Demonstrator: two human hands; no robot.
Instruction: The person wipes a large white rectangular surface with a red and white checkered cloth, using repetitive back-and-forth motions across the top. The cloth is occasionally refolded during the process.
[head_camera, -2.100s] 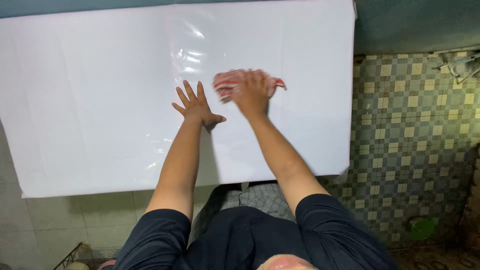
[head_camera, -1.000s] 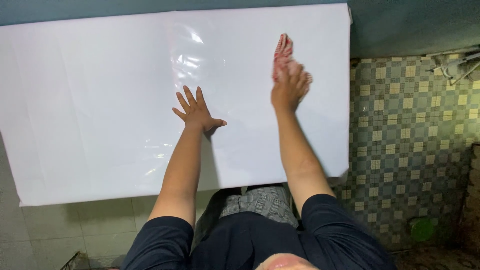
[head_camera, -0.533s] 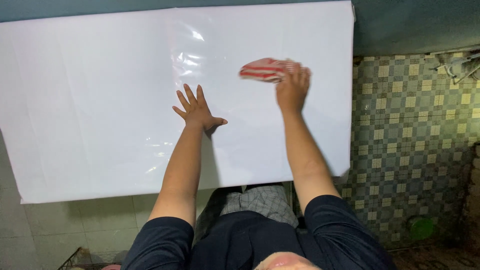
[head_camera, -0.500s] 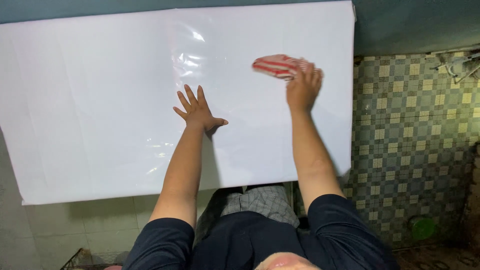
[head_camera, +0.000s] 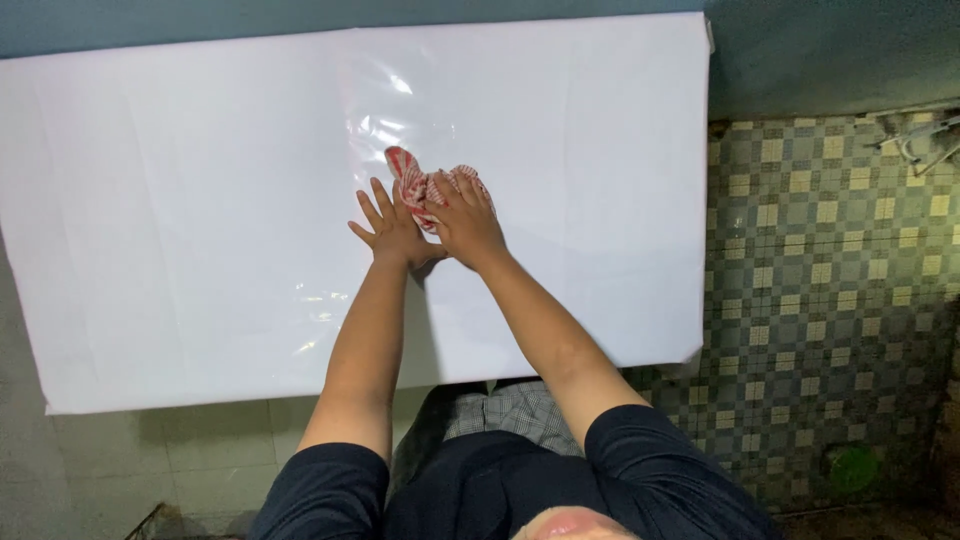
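The left hand (head_camera: 393, 229) is laid flat on the white table cover (head_camera: 200, 220), palm down, with the fingers spread wide and the thumb stretched out to the right; nothing is gripped by it. The right hand (head_camera: 466, 218) is pressed down on a red-and-white striped cloth (head_camera: 412, 181), its fingers extended and slightly curved over the bunched fabric, so that the cloth is pinned against the sheet rather than closed inside a fist. The cloth is found near the middle of the cover, just beyond the fingertips of the left hand and touching its upper edge, with one crumpled end sticking out to the upper left of the right hand. The two hands are set side by side, the right thumb side touching or nearly touching the left thumb. Two hands and two bare forearms are counted, one cloth, and one glossy white sheet, which is spread over the whole tabletop and hangs over its near edge. To the right a checked tiled floor (head_camera: 830, 280) is seen, and on it one small green round object (head_camera: 848, 466).
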